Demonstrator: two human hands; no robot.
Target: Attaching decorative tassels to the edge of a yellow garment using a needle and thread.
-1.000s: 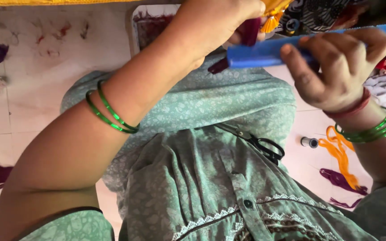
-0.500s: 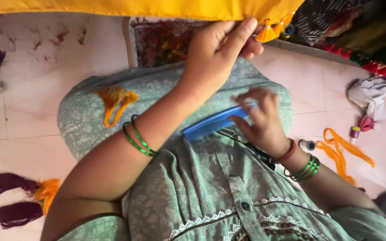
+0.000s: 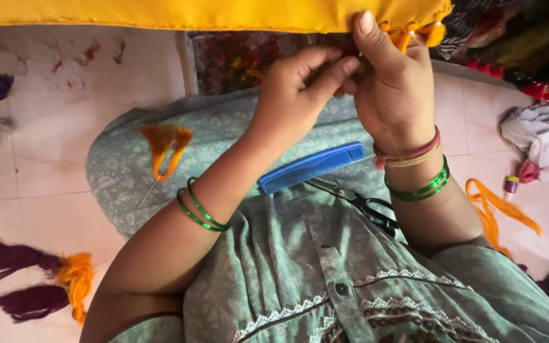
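Yellow cloth (image 3: 160,14) spans the top of the frame, smooth, bright yellow, with small orange tassels (image 3: 414,33) hanging off its lower edge at upper right. Pale green printed garment (image 3: 325,267) fills the lower centre, draped over the lap. Pinkish floor (image 3: 52,159) at left and right.

Left hand (image 3: 300,86), upper centre, fingers curled and pinched together at the cloth's edge beside the tassels; what exactly it grips is hidden. Right hand (image 3: 392,89) just beside it, touching, thumb up against the cloth edge, fingers closed on the tasselled hem. Green bangles on both wrists.

Blue comb (image 3: 312,167) lies on the lap, centre frame. Black scissors (image 3: 366,206) just right of it. Orange tassel with needle (image 3: 163,149) on the garment, left of centre. Purple and orange tassels (image 3: 33,279) on the floor, lower left. Orange thread (image 3: 500,213) on the floor, right.
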